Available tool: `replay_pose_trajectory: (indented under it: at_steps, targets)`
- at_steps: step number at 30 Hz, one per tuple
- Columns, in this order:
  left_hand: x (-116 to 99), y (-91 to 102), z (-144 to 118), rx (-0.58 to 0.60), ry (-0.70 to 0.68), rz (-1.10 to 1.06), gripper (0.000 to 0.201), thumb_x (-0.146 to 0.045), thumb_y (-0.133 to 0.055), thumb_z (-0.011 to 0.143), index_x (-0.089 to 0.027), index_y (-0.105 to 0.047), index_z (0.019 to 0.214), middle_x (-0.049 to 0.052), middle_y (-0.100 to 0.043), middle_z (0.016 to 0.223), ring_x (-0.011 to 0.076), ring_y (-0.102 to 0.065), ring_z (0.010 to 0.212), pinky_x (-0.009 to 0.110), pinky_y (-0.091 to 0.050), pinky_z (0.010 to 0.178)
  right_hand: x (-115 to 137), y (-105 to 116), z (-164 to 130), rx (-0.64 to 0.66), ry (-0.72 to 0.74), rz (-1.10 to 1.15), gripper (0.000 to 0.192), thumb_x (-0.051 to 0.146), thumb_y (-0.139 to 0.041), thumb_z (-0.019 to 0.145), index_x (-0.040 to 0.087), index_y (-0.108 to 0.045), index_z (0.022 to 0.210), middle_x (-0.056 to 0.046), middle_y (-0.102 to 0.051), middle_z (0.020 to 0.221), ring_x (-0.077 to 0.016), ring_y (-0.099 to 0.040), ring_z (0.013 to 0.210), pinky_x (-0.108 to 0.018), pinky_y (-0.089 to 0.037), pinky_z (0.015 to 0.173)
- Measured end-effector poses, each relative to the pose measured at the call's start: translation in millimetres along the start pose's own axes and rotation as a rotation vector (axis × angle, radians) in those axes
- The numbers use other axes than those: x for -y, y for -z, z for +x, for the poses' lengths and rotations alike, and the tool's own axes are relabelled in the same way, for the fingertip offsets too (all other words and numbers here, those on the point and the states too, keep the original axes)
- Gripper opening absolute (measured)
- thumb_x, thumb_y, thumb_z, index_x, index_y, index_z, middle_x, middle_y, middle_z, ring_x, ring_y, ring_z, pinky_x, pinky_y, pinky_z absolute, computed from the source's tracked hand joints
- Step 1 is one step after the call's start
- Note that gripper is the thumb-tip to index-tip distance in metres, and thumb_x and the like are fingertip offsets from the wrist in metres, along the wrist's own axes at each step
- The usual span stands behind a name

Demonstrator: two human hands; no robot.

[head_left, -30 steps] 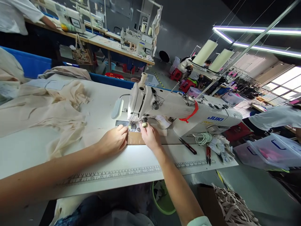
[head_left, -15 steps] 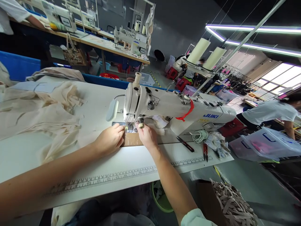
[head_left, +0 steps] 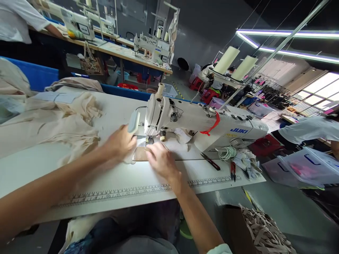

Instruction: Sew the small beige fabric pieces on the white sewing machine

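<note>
Head view: work looks unfinished, cloth heaped left; right hand half-curled at brown panel, left hand blurred, partly curled, both grips unclear.

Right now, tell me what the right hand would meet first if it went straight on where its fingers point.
The right hand would probably meet the presser-foot area of the sewing machine first, just beyond its fingertips, though depth is unclear in this single view.
</note>
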State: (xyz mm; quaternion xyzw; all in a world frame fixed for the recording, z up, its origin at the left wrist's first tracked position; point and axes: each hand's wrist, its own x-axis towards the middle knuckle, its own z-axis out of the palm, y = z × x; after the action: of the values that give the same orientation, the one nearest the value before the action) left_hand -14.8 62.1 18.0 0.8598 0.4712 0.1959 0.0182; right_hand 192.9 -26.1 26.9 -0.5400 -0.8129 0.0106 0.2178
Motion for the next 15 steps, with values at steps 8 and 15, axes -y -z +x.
replay_pose_trajectory:
  at_steps: [8,15]
  targets:
    - [14.8,51.4,-22.8,0.448,0.331,-0.32,0.031,-0.052,-0.049,0.082,-0.022,-0.055,0.075,0.0,-0.057,0.06,0.0196,-0.053,0.06,0.029,-0.034,0.059,72.3,-24.4,-29.0,0.152,0.422,0.044,0.091,0.072,-0.071,0.087,0.01,-0.046,0.149,-0.019,-0.06,0.14,-0.0333,-0.05,0.135,-0.056,-0.038,0.119]
    - [49.7,96.7,-195.9,0.702,0.529,-0.688,0.056,-0.076,-0.05,0.082,-0.021,-0.051,0.073,-0.007,-0.039,0.05,0.0081,-0.03,0.043,0.02,-0.024,0.048,82.5,-21.4,-121.3,0.2,0.3,0.616,0.018,0.02,-0.052,0.096,0.021,-0.069,0.09,-0.004,-0.069,0.081,-0.019,-0.063,0.08,-0.031,-0.051,0.075]
